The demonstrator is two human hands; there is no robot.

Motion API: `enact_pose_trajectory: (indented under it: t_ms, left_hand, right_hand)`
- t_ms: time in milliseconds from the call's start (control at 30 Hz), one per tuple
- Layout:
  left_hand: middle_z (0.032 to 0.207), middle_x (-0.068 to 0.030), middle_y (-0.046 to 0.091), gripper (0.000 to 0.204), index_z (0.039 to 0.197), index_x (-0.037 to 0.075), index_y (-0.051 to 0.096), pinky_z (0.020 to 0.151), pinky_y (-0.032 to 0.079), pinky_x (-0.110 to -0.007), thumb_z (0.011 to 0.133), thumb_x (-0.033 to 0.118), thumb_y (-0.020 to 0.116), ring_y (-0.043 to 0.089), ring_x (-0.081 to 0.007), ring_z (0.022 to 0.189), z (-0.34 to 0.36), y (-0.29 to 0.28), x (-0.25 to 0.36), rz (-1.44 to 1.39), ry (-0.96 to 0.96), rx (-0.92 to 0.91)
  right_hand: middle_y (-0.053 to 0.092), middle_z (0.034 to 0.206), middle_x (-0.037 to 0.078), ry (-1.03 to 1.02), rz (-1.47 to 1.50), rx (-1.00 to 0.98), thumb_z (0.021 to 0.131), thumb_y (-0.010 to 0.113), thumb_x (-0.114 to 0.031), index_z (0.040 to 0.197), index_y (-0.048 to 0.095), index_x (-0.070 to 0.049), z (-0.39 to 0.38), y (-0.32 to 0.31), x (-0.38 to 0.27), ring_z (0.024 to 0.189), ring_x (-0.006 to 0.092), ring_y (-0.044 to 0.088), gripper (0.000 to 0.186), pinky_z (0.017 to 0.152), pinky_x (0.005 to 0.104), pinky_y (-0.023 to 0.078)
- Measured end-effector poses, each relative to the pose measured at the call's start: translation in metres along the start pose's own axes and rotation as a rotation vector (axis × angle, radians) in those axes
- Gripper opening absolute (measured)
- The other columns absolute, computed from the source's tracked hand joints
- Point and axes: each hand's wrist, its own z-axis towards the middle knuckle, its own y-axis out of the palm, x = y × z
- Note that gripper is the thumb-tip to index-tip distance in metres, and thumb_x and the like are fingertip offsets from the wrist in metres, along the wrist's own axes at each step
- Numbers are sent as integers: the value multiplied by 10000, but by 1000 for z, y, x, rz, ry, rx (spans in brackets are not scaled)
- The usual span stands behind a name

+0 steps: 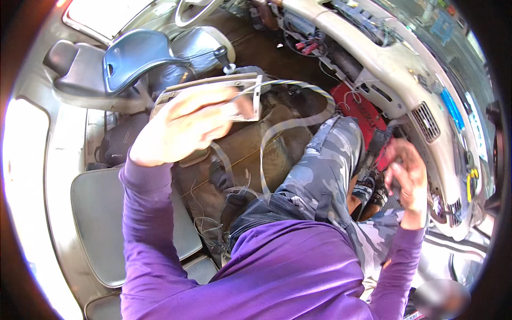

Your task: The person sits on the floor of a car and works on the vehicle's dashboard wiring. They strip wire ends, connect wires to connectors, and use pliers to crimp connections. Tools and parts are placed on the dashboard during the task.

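My left hand (pixel 186 125) is raised at the left, its fingers closed at a flat, pale rectangular frame (pixel 257 96) with slots along its edge; the hand covers much of it. A cable of light striped wires (pixel 293 125) runs from beside the frame, loops to the right and drops to my waist. On the right, my right hand (pixel 408 173) hovers near the dashboard (pixel 384 58), fingers loosely bent and apart, with nothing visible in them. It is slightly blurred.
I sit inside a vehicle cabin. Grey seats (pixel 122 229) stand at the left, and a blue-black seat back (pixel 136 58) lies farther off. A red case (pixel 360 109) sits below the dashboard. Thin loose wires (pixel 205 224) hang beside my hip. A steering wheel (pixel 194 13) is at the far side.
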Motion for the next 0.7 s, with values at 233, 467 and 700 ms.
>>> enact_pose_trajectory:
  t_ms: [233, 467, 700]
  left_hand:
    - [809, -41, 667, 319, 1042, 23, 721, 657, 476, -281, 1037, 328, 628, 582, -116, 690, 108, 70, 70, 703, 650, 75]
    - [892, -100, 723, 245, 1066, 1, 701, 793, 517, -338, 1002, 237, 672, 668, -193, 836, 153, 47, 59, 832, 744, -50]
    - [954, -148, 605, 314, 960, 78, 662, 793, 485, -519, 1029, 375, 587, 614, -380, 935, 187, 14, -38, 1419, 576, 495]
  right_hand:
    - [675, 978, 280, -185, 166, -420, 851, 781, -384, 1451, 456, 98, 33, 80, -129, 480, 123, 544, 835, 434, 234, 440]
    - [599, 667, 136, -376, 704, -600, 978, 702, -251, 848, 600, 41, -35, -2, -90, 454, 228, 556, 336, 420, 336, 467]
    - [680, 753, 119, 69, -54, 70, 909, 762, -249, 874, 697, 12, -128, -75, -34, 595, 186, 624, 271, 529, 317, 491]
